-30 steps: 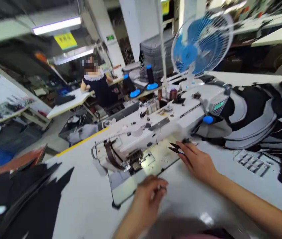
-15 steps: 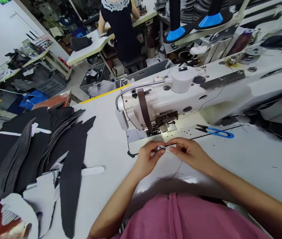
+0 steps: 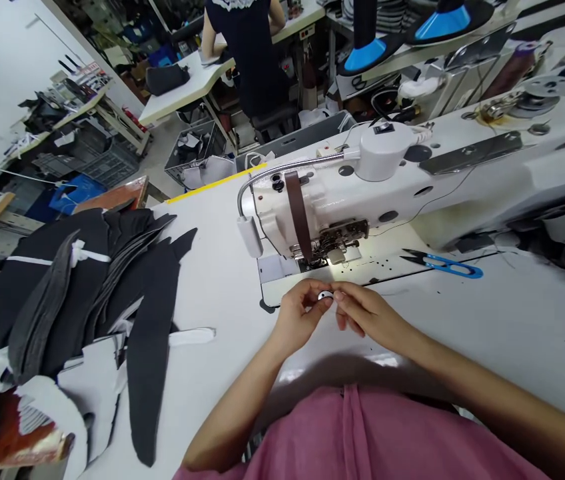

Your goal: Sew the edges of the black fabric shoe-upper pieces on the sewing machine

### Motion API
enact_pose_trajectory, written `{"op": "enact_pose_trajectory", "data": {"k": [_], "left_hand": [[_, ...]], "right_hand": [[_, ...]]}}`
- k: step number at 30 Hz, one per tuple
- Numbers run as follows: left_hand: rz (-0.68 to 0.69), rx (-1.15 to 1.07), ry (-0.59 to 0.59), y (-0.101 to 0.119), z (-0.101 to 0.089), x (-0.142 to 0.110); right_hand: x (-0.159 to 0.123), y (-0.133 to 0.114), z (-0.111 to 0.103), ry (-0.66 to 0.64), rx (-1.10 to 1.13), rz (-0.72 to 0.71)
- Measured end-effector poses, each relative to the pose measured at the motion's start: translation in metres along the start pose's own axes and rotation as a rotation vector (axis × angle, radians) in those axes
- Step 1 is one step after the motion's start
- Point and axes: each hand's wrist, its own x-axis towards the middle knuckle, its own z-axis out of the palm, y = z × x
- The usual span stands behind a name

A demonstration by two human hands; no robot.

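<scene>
My left hand (image 3: 298, 315) and my right hand (image 3: 365, 313) meet just in front of the white sewing machine (image 3: 362, 187), fingers pinched together on a small round metal bobbin (image 3: 325, 295). Both hands hover over the white table (image 3: 212, 293), near the lit needle plate (image 3: 347, 267). Blue-handled thread snips (image 3: 445, 265) lie on the machine bed to the right of my right hand, untouched.
A stack of black and grey cut fabric pieces (image 3: 87, 287) lies at the left of the table. Another person in dark clothes (image 3: 250, 47) sits at a far table. Thread cones on blue bases (image 3: 372, 33) stand behind the machine. Crates (image 3: 197, 150) sit on the floor.
A second ago my right hand was at the snips by the machine bed; the snips now lie there alone, and both hands have come together on the bobbin. The view tilted downward.
</scene>
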Motion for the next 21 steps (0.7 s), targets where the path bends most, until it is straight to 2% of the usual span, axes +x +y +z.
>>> {"op": "enact_pose_trajectory", "data": {"k": [3, 8, 14, 18, 21], "left_hand": [[-0.064, -0.124, -0.004, -0.002, -0.008, -0.001], [-0.153, -0.326, -0.068, -0.004, -0.018, -0.002], [-0.250, -0.282, -0.221, -0.013, -0.023, 0.001], [-0.248, -0.258, -0.264, -0.018, -0.024, 0.003], [-0.241, -0.257, -0.261, -0.018, -0.025, 0.005]], "right_hand": [[0.004, 0.000, -0.003, 0.049, -0.170, -0.095], [0.007, -0.002, -0.010, -0.070, -0.490, -0.170], [0.012, 0.003, -0.012, -0.200, -0.897, -0.351], [0.015, 0.010, -0.014, -0.212, -1.001, -0.443], [0.020, 0.013, -0.016, -0.206, -1.007, -0.461]]}}
